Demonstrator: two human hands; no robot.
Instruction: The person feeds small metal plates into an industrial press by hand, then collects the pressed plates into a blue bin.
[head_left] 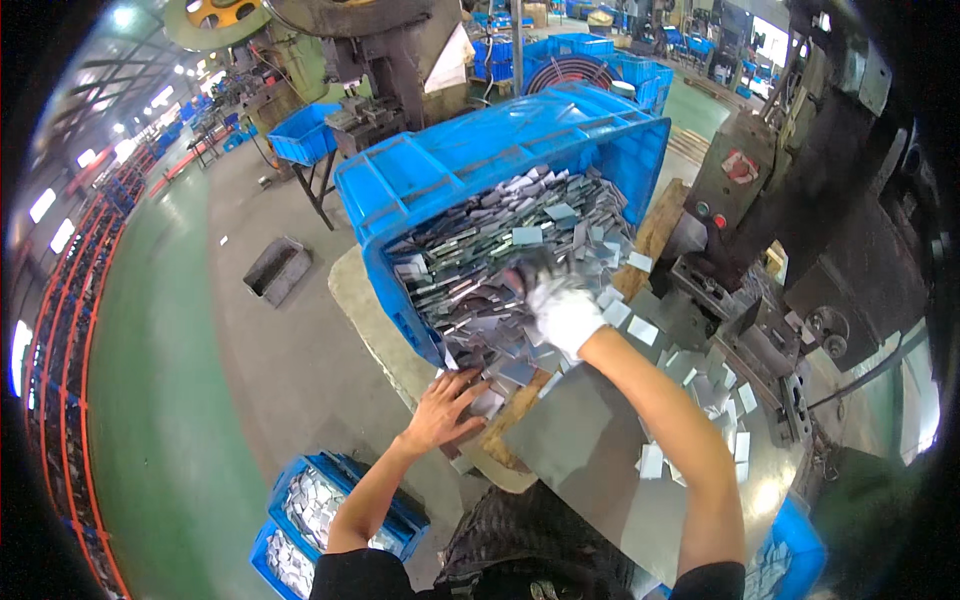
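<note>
A big blue plastic crate (440, 165) lies tipped on its side on the worktable, its mouth toward me. Small flat grey metal plates (500, 240) fill it in a dense heap and spill over its lower edge. My right hand (563, 305), in a white glove with dark fingers, reaches into the heap; motion smears its fingers, so any grip is hidden. My bare left hand (447, 408) rests with fingers spread at the crate's lower front corner, touching the plates there. More loose plates (715, 385) lie scattered on the metal tabletop (590, 440) to the right.
A press machine (740, 190) with buttons stands close on the right. Blue crates of plates (325, 500) sit low at the left, another blue crate (795, 545) at lower right. On the floor lies a grey metal box (278, 272). Orange racks (75, 400) line the far left.
</note>
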